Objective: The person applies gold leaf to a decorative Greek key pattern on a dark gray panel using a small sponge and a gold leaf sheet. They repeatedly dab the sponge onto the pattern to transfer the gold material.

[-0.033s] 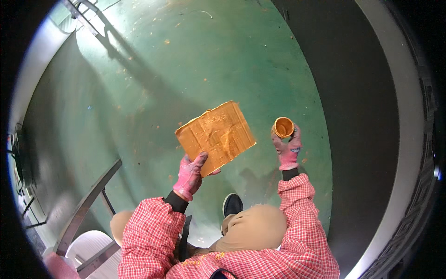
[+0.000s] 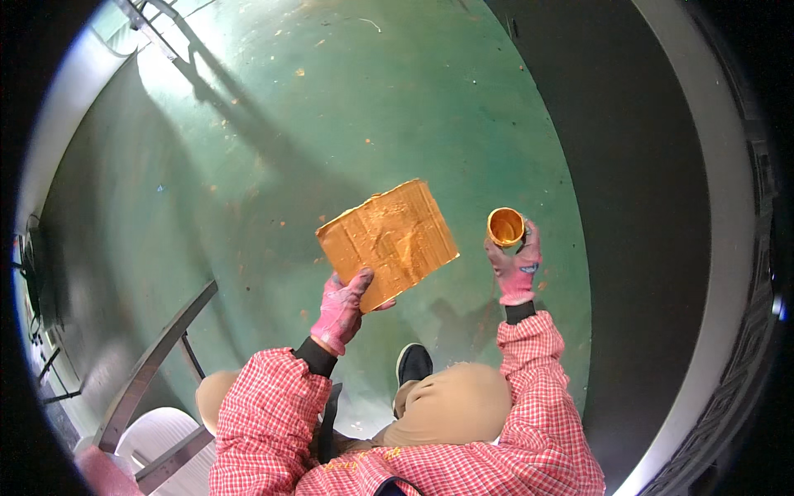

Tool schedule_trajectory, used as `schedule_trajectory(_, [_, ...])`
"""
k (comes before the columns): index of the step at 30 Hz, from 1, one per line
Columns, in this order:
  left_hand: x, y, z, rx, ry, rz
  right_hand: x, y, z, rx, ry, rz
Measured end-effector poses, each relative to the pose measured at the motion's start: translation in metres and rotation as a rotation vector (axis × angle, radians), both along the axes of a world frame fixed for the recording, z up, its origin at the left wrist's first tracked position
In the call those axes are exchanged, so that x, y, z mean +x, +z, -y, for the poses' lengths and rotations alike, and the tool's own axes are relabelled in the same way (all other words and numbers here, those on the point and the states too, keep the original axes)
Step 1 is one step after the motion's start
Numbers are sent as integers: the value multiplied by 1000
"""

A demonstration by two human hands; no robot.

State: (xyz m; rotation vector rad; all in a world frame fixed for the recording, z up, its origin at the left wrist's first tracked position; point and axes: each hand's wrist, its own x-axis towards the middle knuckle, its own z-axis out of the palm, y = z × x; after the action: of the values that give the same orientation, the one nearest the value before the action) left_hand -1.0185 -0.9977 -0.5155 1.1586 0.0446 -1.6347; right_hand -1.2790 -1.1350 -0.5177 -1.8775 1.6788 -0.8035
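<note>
My left hand (image 2: 341, 312), in a stained pink work glove, grips the lower left edge of a piece of cardboard (image 2: 401, 244). Wrinkled orange-gold paint coats the upper face of the cardboard, and my thumb lies on top of it. To the right, my right hand (image 2: 516, 269), gloved the same way, is wrapped round a small cup (image 2: 504, 226). The cup's mouth faces up, and its inside is coated with shiny orange-gold paint. Cardboard and cup are held apart from each other above the green floor (image 2: 447, 107).
A dark band (image 2: 628, 207) runs along the right side beside a pale edge. At the lower left stand a metal frame (image 2: 153, 364) and a white ribbed seat (image 2: 161, 438). Another metal frame (image 2: 145, 29) is at the far left. Orange specks dot the floor.
The cardboard and my left hand have shifted very slightly to the right. The cup tilts a little differently, so its inside looks brighter. Both hands keep their hold.
</note>
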Motion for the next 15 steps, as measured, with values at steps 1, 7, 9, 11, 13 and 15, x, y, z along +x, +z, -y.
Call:
schedule_trajectory(1, [0, -4, 0, -12, 8, -21, 13, 17, 0, -88, 118, -16])
schedule_trajectory(7, [1, -7, 0, -5, 3, -87, 57, 53, -20, -306, 440, -215])
schedule_trajectory(9, [4, -5, -1, -21, 14, -87, 72, 65, -24, -351, 491, -337])
schedule_trajectory(11, [5, -6, -3, -58, 21, -107, 80, 65, -25, -409, 533, -357])
schedule_trajectory(13, [4, -8, -2, -73, 16, -131, 85, 66, -24, -441, 564, -400])
schedule_trajectory(15, [7, -7, -2, -66, 5, -145, 93, 71, -25, -453, 587, -451])
